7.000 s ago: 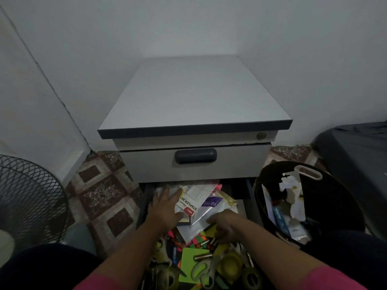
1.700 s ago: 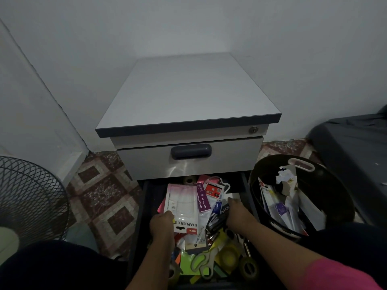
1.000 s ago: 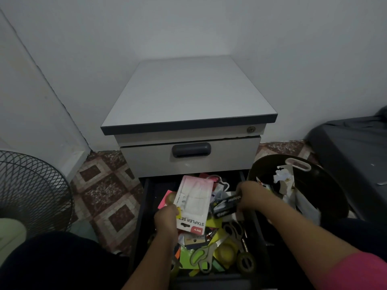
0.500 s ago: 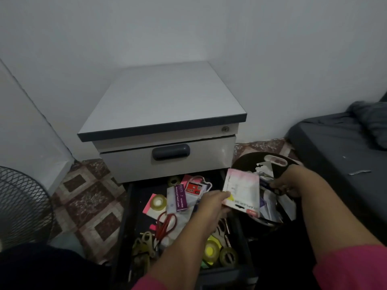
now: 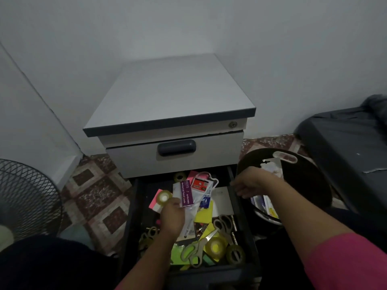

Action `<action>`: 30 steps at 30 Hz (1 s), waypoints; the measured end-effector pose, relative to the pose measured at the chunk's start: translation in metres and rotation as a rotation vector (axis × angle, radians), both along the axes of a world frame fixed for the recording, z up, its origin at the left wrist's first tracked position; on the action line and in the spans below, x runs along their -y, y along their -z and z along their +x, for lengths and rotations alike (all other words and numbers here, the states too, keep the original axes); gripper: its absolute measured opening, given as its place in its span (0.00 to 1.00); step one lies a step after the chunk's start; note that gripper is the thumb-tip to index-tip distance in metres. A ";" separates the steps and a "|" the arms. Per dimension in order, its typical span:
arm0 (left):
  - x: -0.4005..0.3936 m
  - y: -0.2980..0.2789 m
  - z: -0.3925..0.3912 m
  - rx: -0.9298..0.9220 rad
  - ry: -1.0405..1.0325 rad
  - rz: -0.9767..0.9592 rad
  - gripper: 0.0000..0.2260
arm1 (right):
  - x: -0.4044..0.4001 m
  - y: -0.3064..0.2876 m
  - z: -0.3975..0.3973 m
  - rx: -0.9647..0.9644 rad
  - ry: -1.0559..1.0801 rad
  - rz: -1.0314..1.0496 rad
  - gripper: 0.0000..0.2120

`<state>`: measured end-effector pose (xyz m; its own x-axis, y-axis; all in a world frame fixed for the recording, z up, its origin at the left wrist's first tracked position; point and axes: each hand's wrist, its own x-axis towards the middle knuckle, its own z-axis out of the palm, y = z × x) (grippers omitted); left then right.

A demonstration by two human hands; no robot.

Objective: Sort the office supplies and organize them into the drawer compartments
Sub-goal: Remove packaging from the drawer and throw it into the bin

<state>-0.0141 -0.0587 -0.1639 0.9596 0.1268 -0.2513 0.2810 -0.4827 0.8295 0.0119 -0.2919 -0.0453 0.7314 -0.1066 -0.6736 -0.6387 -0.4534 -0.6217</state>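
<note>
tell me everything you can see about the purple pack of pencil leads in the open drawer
The purple pack is a slim, flat rectangle, glossy like card or plastic, with white print reading "Mechanical Pencil Leads". It lies lengthwise, pointing away from the person, on top of clear packaging near the back of the open drawer. The left hand is at its near end and seems to touch it; a red-labelled blister pack lies beside it.

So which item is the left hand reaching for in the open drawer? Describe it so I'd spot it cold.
Below the grey cabinet, the open bottom drawer is full of loose supplies. At the fingertips of the left hand, near the drawer's middle, lies the purple pack. It is the only purple item: a narrow upright strip with white lettering, left of a red-labelled packet.
</note>
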 end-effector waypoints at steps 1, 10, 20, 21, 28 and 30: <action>-0.005 0.002 -0.002 0.003 -0.033 0.078 0.11 | -0.011 0.007 0.000 -0.004 0.002 0.036 0.17; 0.005 0.011 -0.009 -0.066 0.376 0.587 0.26 | -0.054 0.069 0.000 -0.082 0.024 0.007 0.16; 0.011 0.006 -0.005 0.055 0.070 0.398 0.16 | -0.072 0.103 0.005 -0.029 0.181 0.244 0.09; 0.011 0.007 -0.004 0.043 0.062 0.411 0.20 | -0.074 0.106 0.005 -0.012 0.212 0.272 0.13; 0.013 0.012 -0.001 -0.001 0.072 0.288 0.24 | -0.072 0.107 0.010 0.066 0.346 0.370 0.05; 0.013 0.011 0.001 -0.042 0.041 0.208 0.24 | -0.071 0.108 0.011 0.065 0.372 0.407 0.07</action>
